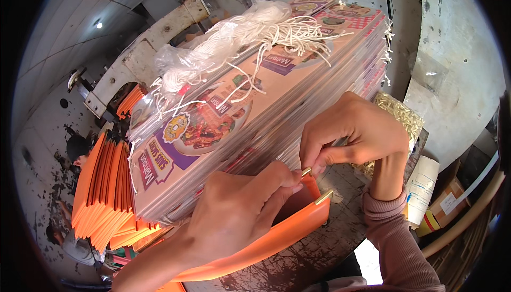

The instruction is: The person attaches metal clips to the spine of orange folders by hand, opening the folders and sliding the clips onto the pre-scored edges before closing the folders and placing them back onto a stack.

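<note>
Low in the middle, the left hand's (234,207) pinched fingers should hold the orange bag's (277,239) edge snug by the little gold bar (306,172), while, right of centre, the right hand's (356,132) nearly closed fingertips, grip unclear, work gently.
</note>
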The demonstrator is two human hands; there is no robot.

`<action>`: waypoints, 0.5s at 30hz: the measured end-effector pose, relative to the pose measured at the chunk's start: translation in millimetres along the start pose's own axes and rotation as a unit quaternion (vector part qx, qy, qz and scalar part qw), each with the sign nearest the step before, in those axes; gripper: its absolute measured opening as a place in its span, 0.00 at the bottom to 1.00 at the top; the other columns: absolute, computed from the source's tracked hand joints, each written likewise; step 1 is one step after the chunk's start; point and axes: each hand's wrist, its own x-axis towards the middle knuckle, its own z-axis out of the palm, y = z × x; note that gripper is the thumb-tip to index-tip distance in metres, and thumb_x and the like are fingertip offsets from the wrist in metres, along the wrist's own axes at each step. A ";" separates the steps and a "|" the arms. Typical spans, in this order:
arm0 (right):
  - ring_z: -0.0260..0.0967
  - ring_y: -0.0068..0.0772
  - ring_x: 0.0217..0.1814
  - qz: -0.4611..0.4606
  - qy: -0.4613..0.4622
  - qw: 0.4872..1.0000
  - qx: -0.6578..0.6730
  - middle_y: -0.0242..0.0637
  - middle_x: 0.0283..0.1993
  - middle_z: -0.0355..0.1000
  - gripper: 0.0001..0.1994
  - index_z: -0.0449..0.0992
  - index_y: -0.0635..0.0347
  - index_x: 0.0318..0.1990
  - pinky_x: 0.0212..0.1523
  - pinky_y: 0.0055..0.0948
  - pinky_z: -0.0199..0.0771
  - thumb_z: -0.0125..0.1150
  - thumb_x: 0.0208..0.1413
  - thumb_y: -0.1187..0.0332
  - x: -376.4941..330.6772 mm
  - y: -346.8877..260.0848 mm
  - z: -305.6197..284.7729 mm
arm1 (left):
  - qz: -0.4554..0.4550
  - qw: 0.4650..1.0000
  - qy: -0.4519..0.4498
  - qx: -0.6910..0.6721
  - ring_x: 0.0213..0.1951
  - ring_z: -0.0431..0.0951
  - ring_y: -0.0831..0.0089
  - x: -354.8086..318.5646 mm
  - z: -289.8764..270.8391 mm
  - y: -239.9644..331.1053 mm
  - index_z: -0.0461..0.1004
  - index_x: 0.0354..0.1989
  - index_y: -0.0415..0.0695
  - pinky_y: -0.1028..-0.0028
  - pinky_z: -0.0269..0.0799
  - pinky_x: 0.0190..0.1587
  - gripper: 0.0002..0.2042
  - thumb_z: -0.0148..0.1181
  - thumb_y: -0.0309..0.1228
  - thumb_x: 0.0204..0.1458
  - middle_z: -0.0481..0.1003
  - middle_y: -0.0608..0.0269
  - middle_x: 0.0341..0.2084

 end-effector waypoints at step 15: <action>0.70 0.27 0.26 0.013 -0.042 0.999 -0.021 0.32 0.25 0.72 0.05 0.75 0.62 0.27 0.24 0.22 0.66 0.62 0.43 0.71 2.2 12.0 -3.7 | -0.085 0.993 -0.046 -0.063 0.29 0.79 0.69 0.0 -2.9 -9.0 0.71 0.28 0.35 0.78 0.73 0.29 0.05 0.60 0.20 0.43 0.76 0.55 0.25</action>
